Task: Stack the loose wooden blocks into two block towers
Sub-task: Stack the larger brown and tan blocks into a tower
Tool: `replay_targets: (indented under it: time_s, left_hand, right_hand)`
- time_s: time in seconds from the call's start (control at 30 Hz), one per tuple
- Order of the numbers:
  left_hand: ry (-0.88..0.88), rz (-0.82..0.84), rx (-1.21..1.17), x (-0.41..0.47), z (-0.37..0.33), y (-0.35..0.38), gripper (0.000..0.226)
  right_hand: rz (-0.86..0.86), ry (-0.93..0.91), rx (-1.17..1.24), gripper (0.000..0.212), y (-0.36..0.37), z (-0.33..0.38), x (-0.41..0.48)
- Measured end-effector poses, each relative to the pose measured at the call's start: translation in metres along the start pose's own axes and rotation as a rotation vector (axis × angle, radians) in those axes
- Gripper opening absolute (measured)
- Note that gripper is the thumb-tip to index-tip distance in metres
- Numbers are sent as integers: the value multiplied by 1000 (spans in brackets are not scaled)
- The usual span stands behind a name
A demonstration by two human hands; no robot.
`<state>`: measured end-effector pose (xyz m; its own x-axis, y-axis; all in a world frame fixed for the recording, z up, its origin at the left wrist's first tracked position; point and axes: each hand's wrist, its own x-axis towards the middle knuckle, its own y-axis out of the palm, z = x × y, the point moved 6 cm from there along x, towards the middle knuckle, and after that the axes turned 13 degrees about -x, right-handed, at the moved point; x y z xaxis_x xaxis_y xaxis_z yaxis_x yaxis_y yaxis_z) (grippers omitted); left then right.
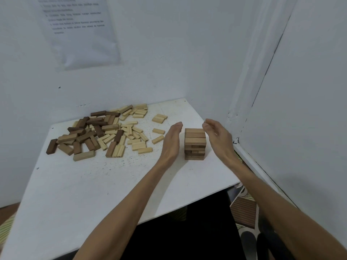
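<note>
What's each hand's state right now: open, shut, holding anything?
Left hand: open, fingers straight, left of the block tower, holding nothing.
Right hand: open, fingers loosely curved, right of the tower, holding nothing.

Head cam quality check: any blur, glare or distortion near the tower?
Head view: dim, flat light, no glare; wide-angle bows the wall corner; tower, left hand and right hand reasonably sharp; text on the wall sheet too soft to read.
</note>
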<state>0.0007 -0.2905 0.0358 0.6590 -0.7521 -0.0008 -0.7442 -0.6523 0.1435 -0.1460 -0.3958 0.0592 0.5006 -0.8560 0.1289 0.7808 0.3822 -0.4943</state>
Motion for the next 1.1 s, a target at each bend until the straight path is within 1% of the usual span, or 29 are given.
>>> replay_targets:
  time_s: [0.1, 0.2, 0.23, 0.37, 0.47, 0.57, 0.67, 0.8, 0.93, 1.0, 1.1]
  left_hand:
    - [76, 48, 125, 6, -23, -13, 76]
    - [127, 69, 271, 12, -38, -30, 50]
    - [140, 75, 317, 13, -43, -37, 46]
    - [170, 89, 487, 10, -56, -67, 43]
    - [142, 40, 609, 3, -63, -96, 47]
    - [118, 0, 708, -11, -67, -129, 60]
    - [123, -29, 746, -25, -68, -159, 47]
    - [111, -108, 805, -41, -68, -201, 33]
    - [100, -166, 853, -54, -66, -237, 44]
    - [85, -173, 868, -58, -63, -254, 42]
    - [57, -197, 874, -60, -59, -275, 36]
  right_hand:
    - [59, -115, -184, 37, -7, 26, 13]
    - [140, -212, -368, 45, 1, 49, 21]
    - [158, -249, -424, 47, 6, 56, 23]
    - [240, -368, -590, 52, 33, 81, 23]
    - [290, -421, -627, 55, 60, 94, 20]
    - [321, -478, -644, 55, 88, 109, 14]
    - [386, -540, -670, 53, 118, 123, 5]
    - [469, -614, -690, 50, 156, 138, -7]
    - [526, -675, -713, 45, 185, 148, -16]
    - [557, -685, -710, 39, 199, 150, -19]
    - [590, -713, -725, 37, 218, 149, -20]
